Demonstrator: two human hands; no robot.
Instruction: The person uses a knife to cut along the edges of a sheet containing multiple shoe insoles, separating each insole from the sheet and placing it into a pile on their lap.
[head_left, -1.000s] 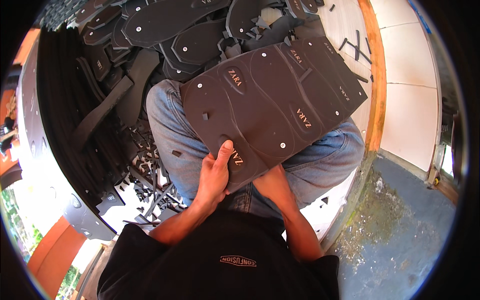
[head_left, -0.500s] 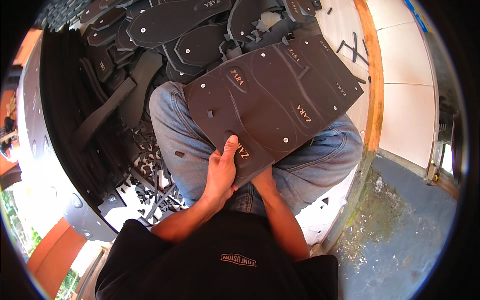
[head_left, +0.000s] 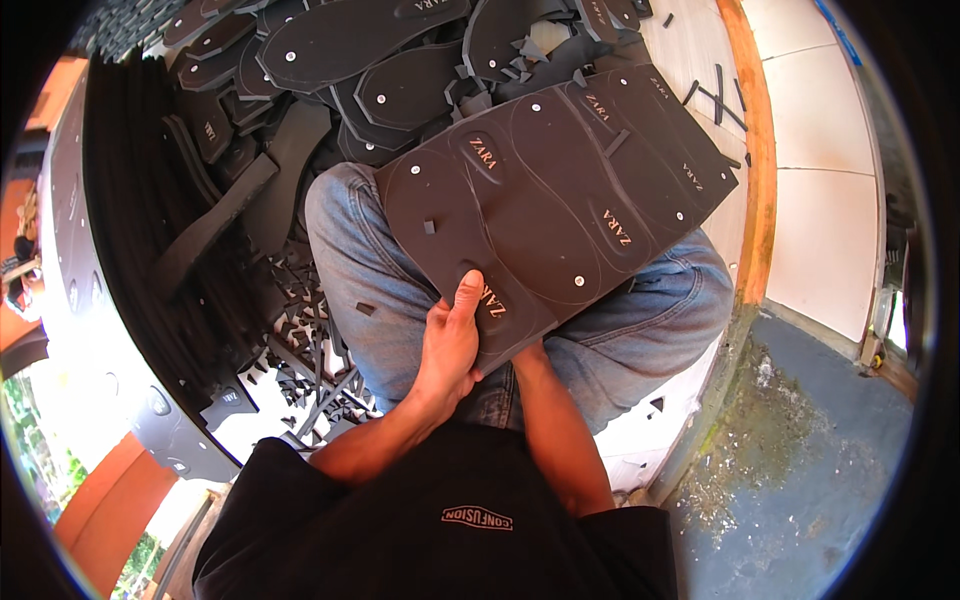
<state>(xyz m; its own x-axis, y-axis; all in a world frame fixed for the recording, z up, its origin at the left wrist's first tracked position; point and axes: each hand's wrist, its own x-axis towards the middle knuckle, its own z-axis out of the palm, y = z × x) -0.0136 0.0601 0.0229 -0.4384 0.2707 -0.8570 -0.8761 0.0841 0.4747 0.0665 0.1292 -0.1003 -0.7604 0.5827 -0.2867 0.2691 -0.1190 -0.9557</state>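
sheet [head_left: 545, 215]: matt, smooth, foam-like | trousers [head_left: 665, 310]: denim cloth | edging strip [head_left: 762, 170]: wood

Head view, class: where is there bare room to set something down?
Freest: smooth blue-grey floor, bordered by white tiles and greenish stain. Crowded: flat black soles beyond the dark rectangular sheet, and small black scraps left of the faded blue jeans.

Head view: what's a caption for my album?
Left hand grips a dark sheet over jeans; right hand mostly hidden underneath.

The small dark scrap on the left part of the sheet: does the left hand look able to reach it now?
Probably yes: the small dark scrap lies uncovered, just beyond the left hand, though that hand grips the sheet and may need to loosen first.
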